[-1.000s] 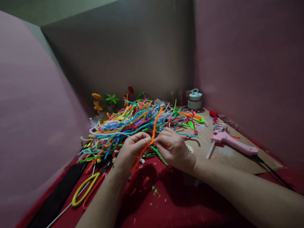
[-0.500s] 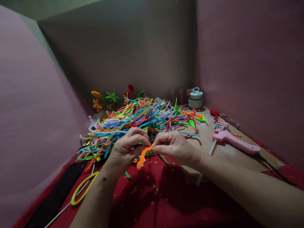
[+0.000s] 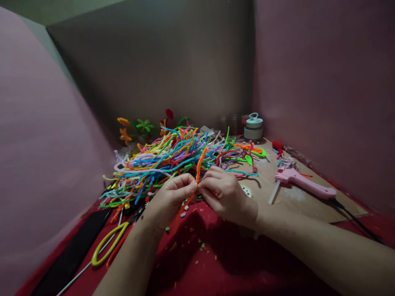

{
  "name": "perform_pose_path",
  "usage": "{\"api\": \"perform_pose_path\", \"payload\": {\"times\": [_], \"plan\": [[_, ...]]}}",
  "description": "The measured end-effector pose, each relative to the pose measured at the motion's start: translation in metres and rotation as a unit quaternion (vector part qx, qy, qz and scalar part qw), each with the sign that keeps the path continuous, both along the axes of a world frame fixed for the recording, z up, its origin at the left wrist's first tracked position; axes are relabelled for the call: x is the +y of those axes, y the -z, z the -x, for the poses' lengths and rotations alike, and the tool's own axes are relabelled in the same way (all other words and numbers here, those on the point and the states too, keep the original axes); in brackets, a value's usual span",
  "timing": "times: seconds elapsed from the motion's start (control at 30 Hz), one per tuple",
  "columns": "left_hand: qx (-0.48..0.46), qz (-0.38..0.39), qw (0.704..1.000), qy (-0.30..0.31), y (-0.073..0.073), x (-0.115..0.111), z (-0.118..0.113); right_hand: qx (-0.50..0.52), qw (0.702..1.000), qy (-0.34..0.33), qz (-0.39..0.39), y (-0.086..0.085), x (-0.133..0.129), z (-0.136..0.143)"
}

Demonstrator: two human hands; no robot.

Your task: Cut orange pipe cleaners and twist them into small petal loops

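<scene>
An orange pipe cleaner (image 3: 201, 161) is pinched between both hands, above the red cloth. One end of it stands up over the fingers, and a blurred orange length hangs below them. My left hand (image 3: 173, 197) closes on it with thumb and forefinger. Right beside, the fingertips of my right hand (image 3: 224, 193) press on the same spot, nearly touching the left thumb. Just behind the hands lies a big heap of multicoloured pipe cleaners (image 3: 166, 158).
A pink glue gun (image 3: 304, 183) lies on a brown board (image 3: 321, 209) at right, its black cord trailing off. Yellow-handled scissors (image 3: 98, 253) lie at left by a thin white stick. Pipe-cleaner flowers (image 3: 125, 135) and a pale green lidded jar (image 3: 253, 127) stand behind. Scraps dot the red cloth (image 3: 197, 283).
The orange pipe cleaner has turned, so a long end now points up where a short end hung down before. My right hand has rotated, with its back more toward me.
</scene>
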State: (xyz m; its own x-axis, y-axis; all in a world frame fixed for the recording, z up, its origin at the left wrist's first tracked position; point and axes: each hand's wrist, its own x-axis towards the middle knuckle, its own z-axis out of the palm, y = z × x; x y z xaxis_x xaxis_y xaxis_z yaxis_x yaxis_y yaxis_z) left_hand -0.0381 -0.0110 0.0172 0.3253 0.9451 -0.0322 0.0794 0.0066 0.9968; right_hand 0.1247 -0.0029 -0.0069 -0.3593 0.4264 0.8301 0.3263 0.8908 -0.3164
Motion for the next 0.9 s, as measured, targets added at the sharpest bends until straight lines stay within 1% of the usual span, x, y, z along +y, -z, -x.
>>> {"api": "perform_pose_path", "payload": {"times": [0.07, 0.13, 0.17, 0.2, 0.27, 0.3, 0.33, 0.37, 0.43, 0.53, 0.6, 0.67, 0.73, 0.9], "plan": [[0.049, -0.046, 0.998, -0.016, -0.002, -0.001, 0.0, 0.038, 0.997, -0.015, 0.07, 0.001, 0.002, 0.001], [0.099, -0.089, 0.991, -0.028, -0.005, -0.002, 0.001, 0.077, 0.981, -0.05, 0.172, 0.0, 0.004, 0.001], [0.114, -0.11, 0.987, -0.034, -0.006, -0.002, 0.002, 0.097, 0.964, -0.073, 0.236, -0.001, 0.004, 0.001], [0.123, -0.129, 0.983, -0.04, -0.007, -0.002, 0.003, 0.115, 0.942, -0.098, 0.301, -0.002, 0.005, 0.001], [0.135, -0.157, 0.977, -0.054, -0.008, -0.002, 0.003, 0.152, 0.889, -0.138, 0.41, -0.003, 0.006, 0.002], [0.139, -0.167, 0.974, -0.06, -0.008, -0.001, 0.003, 0.169, 0.868, -0.147, 0.444, -0.003, 0.007, 0.002], [0.141, -0.176, 0.972, -0.068, -0.007, -0.001, 0.002, 0.182, 0.854, -0.146, 0.464, -0.003, 0.007, 0.002], [0.142, -0.186, 0.969, -0.076, -0.006, 0.0, 0.001, 0.192, 0.848, -0.14, 0.473, -0.003, 0.007, 0.003], [0.148, -0.217, 0.96, -0.098, -0.002, 0.0, -0.001, 0.198, 0.85, -0.127, 0.472, -0.001, 0.008, 0.003], [0.188, -0.28, 0.932, -0.133, 0.004, 0.0, -0.004, 0.192, 0.868, -0.108, 0.445, 0.002, 0.008, 0.004], [0.22, -0.302, 0.916, -0.146, 0.007, -0.001, -0.006, 0.175, 0.887, -0.083, 0.418, 0.004, 0.008, 0.004], [0.238, -0.295, 0.913, -0.15, 0.007, -0.002, -0.008, 0.151, 0.907, -0.055, 0.39, 0.005, 0.007, 0.004], [0.25, -0.271, 0.918, -0.147, 0.005, -0.004, -0.01, 0.129, 0.922, -0.034, 0.363, 0.006, 0.006, 0.004], [0.261, -0.204, 0.938, -0.104, 0.0, -0.002, -0.007, 0.054, 0.961, 0.02, 0.272, 0.006, 0.001, 0.005]]}}
